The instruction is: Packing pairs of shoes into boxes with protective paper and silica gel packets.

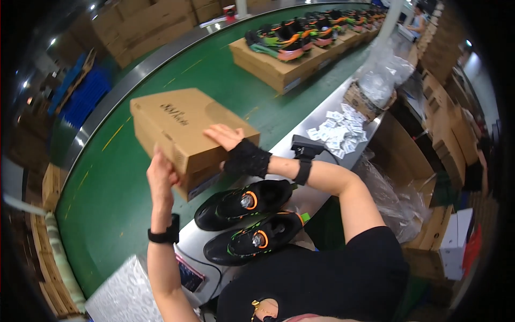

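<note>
Green conveyor belting (214, 80) is curving through a packing hall stacked with brown cartons, as a person in a black top is lifting a closed cardboard shoe box (182, 129) above the belt's near edge; the box is tilting, one corner pointing down toward the person. The left hand (160, 177) is gripping the box's lower near corner, fingers wrapped under it and thumb against the side; the right hand (228, 137) (in a black fingerless wrist wrap) is lying flat and open on the lid, fingers spread, pressing down near the right edge. Both wrists are wearing black bands. Just below the box, a pair of black sneakers (249, 217) with orange dial fasteners and green accents is sitting side by side on the steel ledge (300, 198) beside the belt, toes pointing left, untouched by either hand. Farther up the belt, open boxes topped with colourful shoes (292, 40) are running away in a row; small white paper packets (338, 129) are lying scattered on the ledge, near a carton of clear plastic bags (375, 86); another worker is standing at the far end.
</note>
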A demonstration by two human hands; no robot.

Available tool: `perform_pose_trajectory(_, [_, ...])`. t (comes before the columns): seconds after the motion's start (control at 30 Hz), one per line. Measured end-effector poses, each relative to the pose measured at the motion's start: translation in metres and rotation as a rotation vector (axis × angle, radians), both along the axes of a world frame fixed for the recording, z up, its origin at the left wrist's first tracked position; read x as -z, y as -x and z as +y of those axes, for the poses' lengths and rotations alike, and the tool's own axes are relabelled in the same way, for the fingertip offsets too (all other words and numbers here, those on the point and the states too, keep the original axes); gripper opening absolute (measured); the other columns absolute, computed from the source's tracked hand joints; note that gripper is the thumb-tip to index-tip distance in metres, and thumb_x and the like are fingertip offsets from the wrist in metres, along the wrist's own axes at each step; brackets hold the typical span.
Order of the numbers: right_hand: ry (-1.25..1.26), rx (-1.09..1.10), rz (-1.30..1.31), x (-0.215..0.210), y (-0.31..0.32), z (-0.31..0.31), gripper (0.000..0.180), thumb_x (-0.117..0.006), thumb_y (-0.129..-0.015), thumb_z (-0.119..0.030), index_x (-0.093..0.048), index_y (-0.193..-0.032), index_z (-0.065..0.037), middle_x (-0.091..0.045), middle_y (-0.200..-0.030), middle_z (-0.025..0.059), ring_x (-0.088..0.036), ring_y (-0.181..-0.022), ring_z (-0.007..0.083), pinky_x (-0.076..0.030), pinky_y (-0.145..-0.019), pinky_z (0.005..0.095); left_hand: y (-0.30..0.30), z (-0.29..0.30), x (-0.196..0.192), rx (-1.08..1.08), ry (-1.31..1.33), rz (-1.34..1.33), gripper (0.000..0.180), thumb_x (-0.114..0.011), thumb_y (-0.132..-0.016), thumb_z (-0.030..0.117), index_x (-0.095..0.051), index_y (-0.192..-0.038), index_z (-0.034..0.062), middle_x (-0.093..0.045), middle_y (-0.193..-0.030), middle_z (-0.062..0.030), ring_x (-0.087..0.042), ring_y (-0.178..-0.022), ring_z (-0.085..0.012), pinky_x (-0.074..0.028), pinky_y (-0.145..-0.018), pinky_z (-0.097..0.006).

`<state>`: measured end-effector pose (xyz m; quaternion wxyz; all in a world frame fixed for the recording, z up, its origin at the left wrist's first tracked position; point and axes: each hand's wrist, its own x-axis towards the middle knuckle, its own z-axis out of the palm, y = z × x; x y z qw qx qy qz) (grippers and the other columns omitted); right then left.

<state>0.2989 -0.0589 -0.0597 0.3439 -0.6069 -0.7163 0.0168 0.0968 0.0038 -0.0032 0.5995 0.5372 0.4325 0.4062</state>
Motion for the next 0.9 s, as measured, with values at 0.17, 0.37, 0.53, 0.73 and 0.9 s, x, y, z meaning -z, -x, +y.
perform_pose_trajectory(0.17, [-0.284, -0.025, 0.779, -0.051, -0.021, -0.01, 0.066, -0.068, -0.062, -0.016, -0.04, -0.12, -0.002, -0.053, -0.11, 0.0133, -0.05, -0.103, 0.0222, -0.039, -0.087, 0.0292, 0.084, 0.036, 0.102, -0.041, -0.863, 0.647, 0.051, -0.054, -0.081, 0.037, -0.046, -0.111, -0.0038, -0.057, -0.067, -0.0115, -0.054, -0.042, -0.0173, -0.044, -0.037, -0.028])
perform_pose_trajectory(0.37, [0.325, 0.178, 1.508, 0.018, -0.095, -0.026, 0.077, -0.07, -0.069, -0.026, -0.027, -0.128, -0.001, -0.054, -0.107, 0.0106, -0.052, -0.1, 0.0294, -0.049, -0.071, 0.0364, 0.152, -0.019, 0.094, -0.024, 0.033, 0.455, 0.03, -0.044, -0.086, 0.022, -0.049, -0.107, 0.0009, -0.057, -0.076, -0.0085, -0.058, -0.053, -0.0176, -0.049, -0.035, -0.028])
perform_pose_trajectory(0.53, [0.085, 0.582, -0.218, 0.164, -0.188, -0.099, 0.025, -0.049, -0.08, -0.023, -0.054, -0.096, -0.004, -0.053, -0.08, 0.0159, -0.052, -0.077, 0.0315, -0.043, -0.071, 0.0404, 0.155, -0.033, 0.076, 0.015, 0.011, 0.404, 0.043, -0.043, -0.09, 0.035, -0.045, -0.118, 0.0021, -0.05, -0.07, -0.0029, -0.051, -0.049, -0.0108, -0.046, -0.044, -0.022])
perform_pose_trajectory(0.73, [0.228, 0.562, -0.339, 0.169, -0.192, -0.12, 0.018, -0.043, -0.081, -0.017, -0.051, -0.074, -0.002, -0.054, -0.074, 0.0181, -0.054, -0.072, 0.0366, -0.043, -0.062, 0.0437, 0.234, -0.083, 0.051, -0.323, -0.008, 0.199, 0.04, -0.05, -0.088, 0.026, -0.046, -0.114, -0.0035, -0.051, -0.075, -0.0052, -0.052, -0.051, -0.0106, -0.049, -0.046, -0.025])
perform_pose_trajectory(0.9, [0.024, 0.648, -0.056, 0.115, -0.177, -0.106, 0.022, -0.044, -0.087, -0.021, -0.051, -0.08, -0.001, -0.054, -0.068, 0.0153, -0.053, -0.063, 0.0277, -0.041, -0.059, 0.0383, 0.366, -0.15, 0.058, -0.748, -0.226, 0.4, 0.025, -0.044, -0.088, 0.014, -0.054, -0.101, -0.0036, -0.053, -0.065, -0.0008, -0.051, -0.054, -0.0082, -0.046, -0.051, -0.023])
